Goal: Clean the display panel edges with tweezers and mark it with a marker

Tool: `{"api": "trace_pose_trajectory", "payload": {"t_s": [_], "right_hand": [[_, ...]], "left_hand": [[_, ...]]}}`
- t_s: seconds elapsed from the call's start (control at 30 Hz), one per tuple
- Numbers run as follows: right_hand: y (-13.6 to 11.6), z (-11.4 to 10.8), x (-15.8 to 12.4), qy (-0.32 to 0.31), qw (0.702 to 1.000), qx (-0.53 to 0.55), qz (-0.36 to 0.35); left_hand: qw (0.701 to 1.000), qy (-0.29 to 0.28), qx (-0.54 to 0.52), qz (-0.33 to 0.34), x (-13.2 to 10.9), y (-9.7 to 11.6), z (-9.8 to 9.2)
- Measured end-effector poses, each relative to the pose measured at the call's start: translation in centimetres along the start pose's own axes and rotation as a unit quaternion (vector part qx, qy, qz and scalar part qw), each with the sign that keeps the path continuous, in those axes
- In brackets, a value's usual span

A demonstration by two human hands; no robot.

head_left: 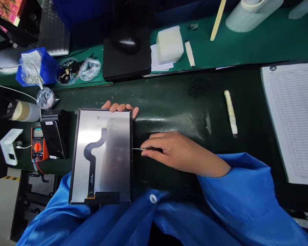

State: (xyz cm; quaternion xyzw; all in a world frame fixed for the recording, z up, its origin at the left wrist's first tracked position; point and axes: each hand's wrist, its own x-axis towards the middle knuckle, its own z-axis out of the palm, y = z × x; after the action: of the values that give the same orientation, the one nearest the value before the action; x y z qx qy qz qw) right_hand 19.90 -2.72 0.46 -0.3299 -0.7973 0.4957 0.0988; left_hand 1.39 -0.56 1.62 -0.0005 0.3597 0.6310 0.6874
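Observation:
A tablet-size LCD screen panel [115, 157] is held with its silvery back toward me, a dark S-shaped flex cable [91, 171] running down it. My left hand [120, 107] grips the panel from beneath; only its fingertips show, curled past the far edge. Between the thumb and fingers of my right hand [171, 150] is a pair of tweezers [151, 149]. Their thin metal tip meets the panel's right edge; whether it pinches anything there is too small to tell.
To the left stand a multimeter [37, 145], a black phone-like device [53, 138] and a blue bin [37, 66]. A mouse [125, 41], a stack of white wipes [170, 44] and a taped stick [231, 114] lie beyond. A lined paper pad [292, 123] is at right.

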Motion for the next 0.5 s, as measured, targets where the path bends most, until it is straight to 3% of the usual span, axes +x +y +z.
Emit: {"api": "trace_pose_trajectory", "payload": {"t_s": [0.33,0.5], "right_hand": [[-0.37,0.0,0.08,-0.009,0.999,0.013,0.05],[0.12,0.08,-0.08,0.0,1.0,-0.002,-0.003]], "left_hand": [[1.0,0.01,0.004,0.01,-0.19,-0.05,0.61],[1.0,0.022,0.007,-0.008,-0.24,-0.08,0.63]]}}
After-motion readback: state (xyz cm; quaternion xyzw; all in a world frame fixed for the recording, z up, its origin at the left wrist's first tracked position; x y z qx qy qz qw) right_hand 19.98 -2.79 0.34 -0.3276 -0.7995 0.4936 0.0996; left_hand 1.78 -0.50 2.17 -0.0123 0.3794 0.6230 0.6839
